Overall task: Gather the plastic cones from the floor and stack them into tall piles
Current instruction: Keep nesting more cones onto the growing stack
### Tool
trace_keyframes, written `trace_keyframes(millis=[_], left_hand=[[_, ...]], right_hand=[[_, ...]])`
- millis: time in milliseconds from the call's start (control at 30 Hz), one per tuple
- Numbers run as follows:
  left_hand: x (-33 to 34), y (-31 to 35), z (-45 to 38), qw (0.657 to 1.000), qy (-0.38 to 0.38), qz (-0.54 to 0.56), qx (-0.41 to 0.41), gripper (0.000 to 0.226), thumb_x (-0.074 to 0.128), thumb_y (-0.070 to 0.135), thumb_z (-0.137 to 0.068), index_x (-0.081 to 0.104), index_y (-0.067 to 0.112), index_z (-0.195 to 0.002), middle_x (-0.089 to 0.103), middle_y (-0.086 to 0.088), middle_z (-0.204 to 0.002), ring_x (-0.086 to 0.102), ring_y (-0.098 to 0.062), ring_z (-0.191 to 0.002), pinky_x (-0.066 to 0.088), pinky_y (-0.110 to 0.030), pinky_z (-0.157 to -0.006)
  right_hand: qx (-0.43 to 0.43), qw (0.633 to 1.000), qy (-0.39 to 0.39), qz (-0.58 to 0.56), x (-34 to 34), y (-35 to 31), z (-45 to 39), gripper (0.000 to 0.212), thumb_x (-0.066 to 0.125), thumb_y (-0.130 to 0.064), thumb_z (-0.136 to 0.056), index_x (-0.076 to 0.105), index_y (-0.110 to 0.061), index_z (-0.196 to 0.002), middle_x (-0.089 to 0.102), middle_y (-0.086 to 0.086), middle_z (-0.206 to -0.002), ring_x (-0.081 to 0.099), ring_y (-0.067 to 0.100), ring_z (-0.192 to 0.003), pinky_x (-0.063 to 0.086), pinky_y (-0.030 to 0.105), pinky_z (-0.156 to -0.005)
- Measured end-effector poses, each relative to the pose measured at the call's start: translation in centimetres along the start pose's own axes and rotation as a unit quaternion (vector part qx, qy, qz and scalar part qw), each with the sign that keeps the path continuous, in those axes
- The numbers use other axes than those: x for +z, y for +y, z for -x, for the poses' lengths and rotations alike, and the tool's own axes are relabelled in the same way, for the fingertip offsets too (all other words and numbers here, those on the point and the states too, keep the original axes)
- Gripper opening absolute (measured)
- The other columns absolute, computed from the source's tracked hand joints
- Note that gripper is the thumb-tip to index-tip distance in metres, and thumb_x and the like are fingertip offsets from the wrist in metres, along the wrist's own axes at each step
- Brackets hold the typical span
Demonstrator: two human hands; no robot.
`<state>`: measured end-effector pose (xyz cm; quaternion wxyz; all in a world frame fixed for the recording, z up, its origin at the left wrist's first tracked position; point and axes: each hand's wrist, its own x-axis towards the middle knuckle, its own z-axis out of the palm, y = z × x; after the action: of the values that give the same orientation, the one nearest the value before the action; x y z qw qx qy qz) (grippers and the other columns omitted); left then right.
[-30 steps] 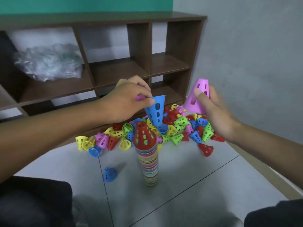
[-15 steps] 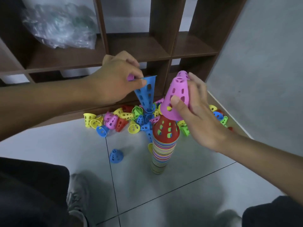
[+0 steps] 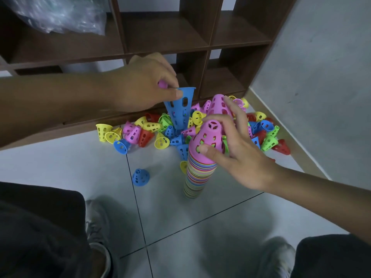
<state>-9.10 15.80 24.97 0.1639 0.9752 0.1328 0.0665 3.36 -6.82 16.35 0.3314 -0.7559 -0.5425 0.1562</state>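
Observation:
A tall stack of many-coloured cones stands on the floor tiles. Its top cone is a pink cone, which my right hand grips with the thumb in front and fingers curled over the tip. A second pink cone shows just behind those fingers; I cannot tell whether they hold it. My left hand pinches the rim of a blue cone that hangs tip down left of the stack, with a small pink piece tucked in its fingers. Several loose cones lie heaped behind.
A dark wooden shelf unit stands behind the heap, with a clear plastic bag on it. A grey wall closes the right side. One blue cone lies alone left of the stack. My shoes and knees are near.
My right hand brought the pink cone down onto the stack, covering the red top cone. My left hand kept the blue cone beside it. The view tilted downward.

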Motion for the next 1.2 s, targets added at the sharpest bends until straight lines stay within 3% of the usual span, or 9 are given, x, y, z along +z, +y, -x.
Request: trace_keyframes(millis=[100, 200, 300, 367, 533, 633, 833, 1000, 1200], left_hand=[[0.1, 0.1, -0.1, 1.000, -0.004, 0.008, 0.008, 0.028, 0.055, 0.036, -0.100, 0.073, 0.019, -0.112, 0.055, 0.000, -0.131, 0.032, 0.001, -0.114, 0.025, -0.028, -0.098], [0.2, -0.1, -0.1, 1.000, -0.008, 0.010, 0.011, 0.026, 0.056, 0.036, -0.099, 0.073, 0.020, -0.111, 0.054, 0.002, -0.131, 0.032, 0.002, -0.115, 0.026, -0.029, -0.098], [0.1, -0.3, -0.2, 1.000, -0.007, 0.008, 0.008, 0.022, 0.056, 0.036, -0.099, 0.072, 0.024, -0.107, 0.051, 0.007, -0.125, 0.031, 0.003, -0.114, 0.025, -0.030, -0.101], [0.0, -0.4, -0.3, 1.000, -0.004, 0.009, 0.005, 0.013, 0.057, 0.039, -0.098, 0.068, 0.033, -0.099, 0.051, 0.009, -0.125, 0.033, 0.002, -0.115, 0.026, -0.033, -0.107], [-0.2, 0.0, -0.1, 1.000, 0.009, 0.014, -0.002, 0.011, 0.060, 0.039, -0.097, 0.066, 0.038, -0.089, 0.050, 0.010, -0.123, 0.035, 0.000, -0.116, 0.026, -0.039, -0.114], [-0.2, 0.3, -0.1, 1.000, 0.013, 0.014, -0.002, 0.012, 0.060, 0.038, -0.097, 0.066, 0.038, -0.087, 0.049, 0.012, -0.121, 0.032, 0.002, -0.113, 0.024, -0.038, -0.113], [0.0, 0.9, -0.5, 1.000, 0.018, 0.026, 0.001, 0.014, 0.062, 0.039, -0.096, 0.064, 0.042, -0.082, 0.047, 0.014, -0.121, 0.033, -0.001, -0.118, 0.027, -0.048, -0.116], [0.0, 0.8, -0.6, 1.000, 0.013, 0.009, 0.004, 0.014, 0.061, 0.038, -0.097, 0.070, 0.035, -0.087, 0.047, 0.014, -0.122, 0.025, 0.008, -0.111, 0.023, -0.039, -0.114], [-0.1, 0.8, -0.6, 1.000, 0.002, -0.006, 0.005, 0.012, 0.059, 0.038, -0.097, 0.065, 0.037, -0.087, 0.042, 0.015, -0.122, 0.025, 0.003, -0.116, 0.022, -0.039, -0.112]], right_hand=[[0.012, 1.000, 0.001, -0.016, -0.4, 0.1, 0.2, 0.061, 0.065, -0.065, -0.081, 0.038, -0.046, -0.133, -0.009, -0.022, -0.160, 0.011, 0.001, -0.150, 0.044, 0.041, -0.111], [0.021, 0.999, 0.006, -0.030, -0.9, -0.1, 0.2, 0.060, 0.063, -0.069, -0.079, 0.042, -0.048, -0.130, -0.010, -0.027, -0.159, 0.016, -0.014, -0.141, 0.052, 0.029, -0.099], [0.006, 0.998, 0.041, -0.054, -1.5, -0.2, 0.1, 0.042, 0.057, -0.070, -0.085, 0.047, -0.050, -0.121, 0.001, -0.020, -0.160, 0.007, -0.009, -0.147, 0.038, 0.013, -0.104], [0.001, 0.993, 0.084, -0.078, -2.0, -0.4, -0.1, 0.029, 0.060, -0.060, -0.091, 0.053, -0.043, -0.114, 0.019, -0.010, -0.157, 0.004, -0.005, -0.150, 0.033, 0.019, -0.110], [-0.018, 0.978, 0.151, -0.141, -3.1, -1.8, -0.6, 0.001, 0.060, -0.033, -0.098, 0.061, -0.033, -0.097, 0.059, -0.006, -0.118, 0.053, 0.008, -0.123, 0.042, 0.028, -0.099], [0.030, 0.953, 0.159, -0.256, -3.9, -2.9, -1.0, 0.008, 0.059, -0.018, -0.100, 0.063, -0.020, -0.094, 0.066, -0.007, -0.093, 0.065, 0.007, -0.089, 0.048, 0.020, -0.078], [0.145, 0.885, 0.149, -0.417, -4.8, -3.8, -2.3, 0.046, 0.073, -0.027, -0.087, 0.054, -0.040, -0.127, 0.069, 0.012, -0.116, 0.072, 0.025, -0.101, 0.053, 0.036, -0.098], [0.174, 0.834, 0.102, -0.513, -4.6, -4.0, -2.8, 0.058, 0.074, -0.025, -0.086, 0.048, -0.015, -0.137, 0.066, 0.017, -0.127, 0.067, 0.024, -0.117, 0.046, 0.039, -0.110], [0.137, 0.838, -0.008, -0.529, -5.1, -3.8, -2.7, 0.067, 0.070, -0.007, -0.080, 0.049, -0.016, -0.143, 0.072, 0.007, -0.115, 0.068, 0.017, -0.108, 0.046, 0.029, -0.095]])
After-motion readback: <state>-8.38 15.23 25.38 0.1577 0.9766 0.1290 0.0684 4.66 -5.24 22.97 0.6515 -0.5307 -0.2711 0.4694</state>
